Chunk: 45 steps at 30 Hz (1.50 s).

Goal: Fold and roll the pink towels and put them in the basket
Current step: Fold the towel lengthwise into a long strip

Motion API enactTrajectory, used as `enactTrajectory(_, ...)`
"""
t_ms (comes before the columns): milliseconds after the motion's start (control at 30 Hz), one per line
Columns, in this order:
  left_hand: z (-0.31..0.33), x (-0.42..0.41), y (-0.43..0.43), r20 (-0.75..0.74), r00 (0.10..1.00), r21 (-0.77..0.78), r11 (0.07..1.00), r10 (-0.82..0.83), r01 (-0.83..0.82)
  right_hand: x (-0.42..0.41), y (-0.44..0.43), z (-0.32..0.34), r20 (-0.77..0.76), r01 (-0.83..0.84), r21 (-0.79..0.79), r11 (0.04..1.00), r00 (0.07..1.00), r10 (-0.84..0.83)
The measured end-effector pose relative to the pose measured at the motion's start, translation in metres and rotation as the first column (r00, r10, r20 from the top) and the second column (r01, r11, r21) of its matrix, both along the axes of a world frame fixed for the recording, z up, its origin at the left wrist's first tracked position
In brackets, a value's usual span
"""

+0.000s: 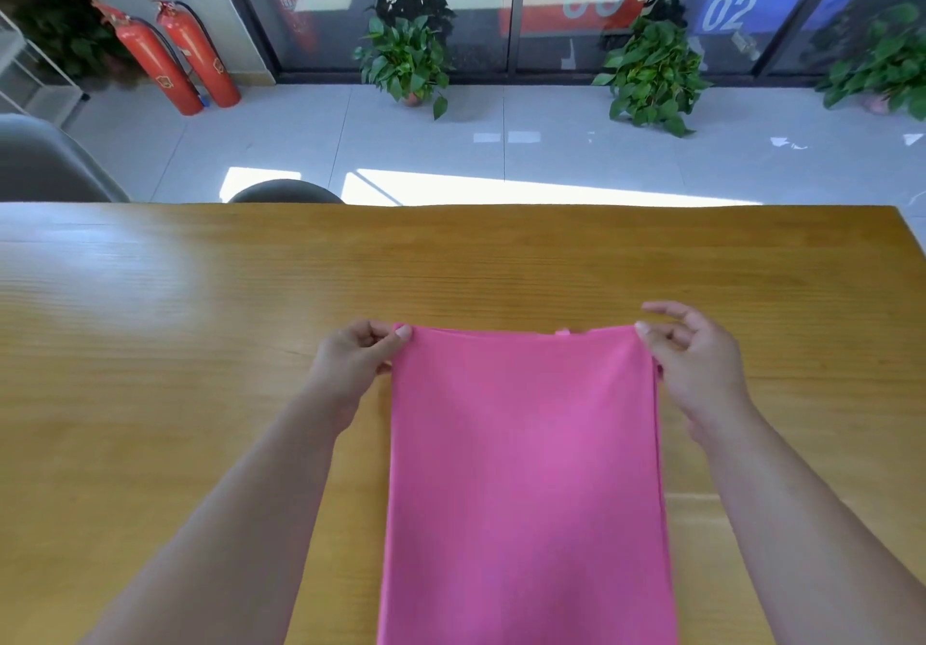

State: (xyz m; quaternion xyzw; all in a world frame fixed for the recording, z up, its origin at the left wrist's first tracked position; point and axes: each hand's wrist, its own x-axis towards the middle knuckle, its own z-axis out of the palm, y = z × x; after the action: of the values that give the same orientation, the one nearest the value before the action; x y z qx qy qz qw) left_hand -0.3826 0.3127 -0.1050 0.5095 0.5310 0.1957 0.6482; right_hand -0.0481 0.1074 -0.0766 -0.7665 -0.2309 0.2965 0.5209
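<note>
Wooden table [200,318] fills the lower view; all places are noted against it. Pink towel [526,469] lies flat on the table, right of the table's middle, as a long strip running from the table's near side, where it leaves the view, up to about mid-table. A second layer shows along the towel's right edge, so it is folded at least once. A small pink tab [563,332] sticks out at the towel's far edge. Hands are well apart, one at each far corner, with the towel stretched between them. Left hand [353,363] pinches the far left corner, thumb and curled fingers closed on the cloth. Right hand [696,363] sits at the far right corner with its thumb tip against the cloth and the other fingers lifted and loosely spread; cannot tell whether it truly grips the corner or only touches it. Both forearms reach in bare from the table's near side. Beyond the table's far edge: a dark chair back [285,192] just behind it, two red fire extinguishers [175,58] far left, and potted plants [406,53] along the glass wall.
</note>
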Motion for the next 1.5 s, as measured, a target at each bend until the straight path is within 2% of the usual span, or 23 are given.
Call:
enactTrajectory(33,0.0,-0.001,0.0,0.035,0.999,-0.005,0.999,0.034,-0.034,0.004,-0.001,-0.001,0.001,0.057,0.035,0.998,0.998,-0.057)
enactTrajectory(67,0.0,-0.003,-0.003,0.006,0.999,0.018,0.999,0.036,-0.037,0.005,-0.005,-0.003,0.035,0.055,0.035,0.998,0.998,-0.056)
enactTrajectory(133,-0.008,-0.005,-0.008,-0.122,0.992,0.069,0.998,0.009,-0.001,0.001,-0.011,-0.018,0.107,-0.052,-0.082,0.995,0.992,0.061)
enactTrajectory(167,-0.011,-0.005,-0.008,-0.131,0.991,0.067,0.998,0.028,-0.02,-0.001,-0.013,-0.026,0.091,-0.086,-0.116,0.99,0.991,0.097)
enactTrajectory(233,-0.012,0.001,-0.004,-0.075,0.994,0.064,0.995,0.078,-0.074,0.005,-0.007,-0.028,0.073,-0.024,-0.073,0.997,0.997,0.03)
enactTrajectory(300,-0.012,0.009,0.0,-0.083,0.99,0.082,0.991,0.11,-0.103,0.015,0.003,-0.025,0.135,0.051,-0.031,0.998,0.99,-0.046)
enactTrajectory(433,-0.028,0.021,-0.009,-0.13,0.976,0.152,0.976,0.175,-0.154,0.016,0.007,-0.041,0.21,0.032,-0.065,0.997,0.978,-0.018)
enactTrajectory(533,-0.041,0.026,-0.006,-0.269,0.945,0.215,0.968,0.185,-0.128,0.018,0.012,-0.058,0.238,0.023,-0.16,0.987,0.971,0.016)
enactTrajectory(600,-0.047,0.03,-0.009,-0.452,0.879,0.329,0.944,0.153,0.005,0.016,0.014,-0.066,0.281,0.006,-0.258,0.966,0.957,0.069)
enactTrajectory(667,-0.049,0.034,-0.02,-0.633,0.762,0.429,0.88,0.133,0.203,0.007,0.012,-0.072,0.467,0.024,-0.38,0.925,0.868,0.17)
enactTrajectory(733,-0.048,0.038,-0.04,-0.666,0.736,0.541,0.757,0.122,0.365,-0.007,0.003,-0.078,0.664,-0.001,-0.421,0.907,0.681,0.309)
enactTrajectory(767,-0.047,0.039,-0.052,-0.667,0.741,0.577,0.681,0.074,0.451,-0.015,-0.002,-0.08,0.703,-0.082,-0.434,0.897,0.591,0.394)
enactTrajectory(867,-0.064,0.031,-0.087,-0.759,0.643,0.528,0.481,-0.103,0.7,-0.036,-0.015,-0.087,0.694,-0.324,-0.518,0.792,0.381,0.61)
enactTrajectory(967,-0.083,0.025,-0.101,-0.844,0.516,0.427,0.399,-0.146,0.811,-0.045,-0.006,-0.084,0.643,-0.335,-0.603,0.724,0.333,0.69)
enactTrajectory(1000,-0.085,0.025,-0.102,-0.859,0.49,0.406,0.388,-0.148,0.828,-0.046,0.001,-0.081,0.619,-0.32,-0.616,0.72,0.368,0.694)
enactTrajectory(1133,-0.076,0.032,-0.099,-0.888,0.436,0.349,0.409,-0.143,0.843,-0.051,0.023,-0.067,0.511,-0.266,-0.508,0.819,0.672,0.536)
enactTrajectory(1200,-0.069,0.037,-0.106,-0.885,0.445,0.354,0.424,-0.135,0.834,-0.065,0.022,-0.065,0.531,-0.214,-0.462,0.86,0.71,0.462)
enactTrajectory(1267,-0.067,0.04,-0.121,-0.877,0.46,0.371,0.412,-0.14,0.832,-0.09,0.012,-0.069,0.563,-0.23,-0.493,0.839,0.652,0.509)
enactTrajectory(1300,-0.069,0.038,-0.128,-0.872,0.467,0.38,0.395,-0.149,0.836,-0.102,0.005,-0.074,0.57,-0.274,-0.546,0.792,0.572,0.59)
enactTrajectory(1367,-0.075,0.029,-0.131,-0.872,0.461,0.381,0.36,-0.167,0.851,-0.112,-0.013,-0.089,0.552,-0.344,-0.678,0.649,0.345,0.759)
enactTrajectory(1400,-0.076,0.025,-0.126,-0.876,0.451,0.372,0.354,-0.173,0.858,-0.108,-0.02,-0.094,0.54,-0.345,-0.716,0.607,0.277,0.795)
enactTrajectory(1433,-0.077,0.021,-0.119,-0.883,0.438,0.361,0.355,-0.166,0.862,-0.098,-0.025,-0.097,0.535,-0.324,-0.733,0.597,0.267,0.802)
enactTrajectory(1500,-0.077,0.019,-0.104,-0.902,0.41,0.335,0.384,-0.133,0.86,-0.077,-0.027,-0.098,0.535,-0.226,-0.755,0.615,0.331,0.778)
